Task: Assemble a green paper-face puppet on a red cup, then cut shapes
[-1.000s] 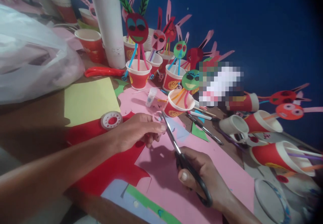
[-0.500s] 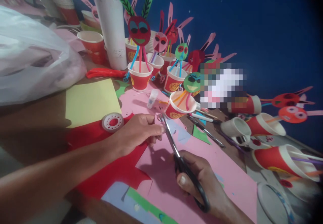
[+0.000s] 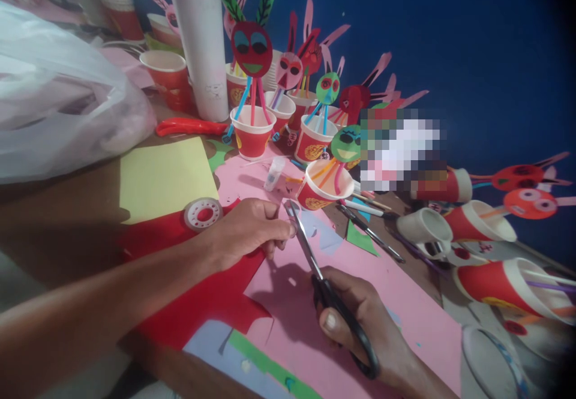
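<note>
Black-handled scissors (image 3: 326, 291) sit in my right hand (image 3: 360, 309), its thumb and fingers closed round the handles. Their blades point away from me and up to the left, nearly together. My left hand (image 3: 261, 228) pinches a small piece of pink paper (image 3: 288, 206) between thumb and fingertips, mostly hidden by the fingers. The blade tips are at this piece, close by my left thumb. Under both hands lies a large pink sheet (image 3: 387, 291). Red paper (image 3: 202, 291) with cut-out curves is beneath my left forearm.
Paper cups (image 3: 252, 132) with paper-faced straw figures stand along the blue wall; others lie tipped at the right. A tape roll (image 3: 203, 214), yellow paper (image 3: 166, 171), a small clear bottle (image 3: 273, 174), a pen (image 3: 373, 231), a white mug (image 3: 420, 228) and a plastic bag (image 3: 67, 99) are around.
The view has shifted slightly. My hands hold the paper and scissors in nearly the same place, and the blades look a little closer together.
</note>
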`<state>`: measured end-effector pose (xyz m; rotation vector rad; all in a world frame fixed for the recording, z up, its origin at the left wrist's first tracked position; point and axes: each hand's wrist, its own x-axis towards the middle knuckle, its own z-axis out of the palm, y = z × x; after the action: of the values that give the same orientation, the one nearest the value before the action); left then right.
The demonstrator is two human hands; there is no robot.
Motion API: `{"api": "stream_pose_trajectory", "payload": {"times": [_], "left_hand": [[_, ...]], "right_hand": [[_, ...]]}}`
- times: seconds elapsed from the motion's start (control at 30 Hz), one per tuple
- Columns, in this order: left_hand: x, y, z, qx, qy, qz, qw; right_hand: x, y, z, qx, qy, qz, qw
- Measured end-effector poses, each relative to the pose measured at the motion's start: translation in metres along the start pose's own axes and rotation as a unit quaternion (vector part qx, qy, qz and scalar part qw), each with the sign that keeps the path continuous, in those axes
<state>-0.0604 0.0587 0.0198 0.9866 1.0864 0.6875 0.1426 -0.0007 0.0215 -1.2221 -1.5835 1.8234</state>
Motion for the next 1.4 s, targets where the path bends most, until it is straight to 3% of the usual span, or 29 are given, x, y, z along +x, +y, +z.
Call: {"api": "stream_pose_trajectory", "payload": {"times": [1.4], "left_hand": [[0.0020,0.0002,-0.0047,-0.035,-0.026,-0.011,0.999]], "right_hand": [[-0.0029,0.0064,-0.0076,-0.022,-0.009,0.007,1.000]]}}
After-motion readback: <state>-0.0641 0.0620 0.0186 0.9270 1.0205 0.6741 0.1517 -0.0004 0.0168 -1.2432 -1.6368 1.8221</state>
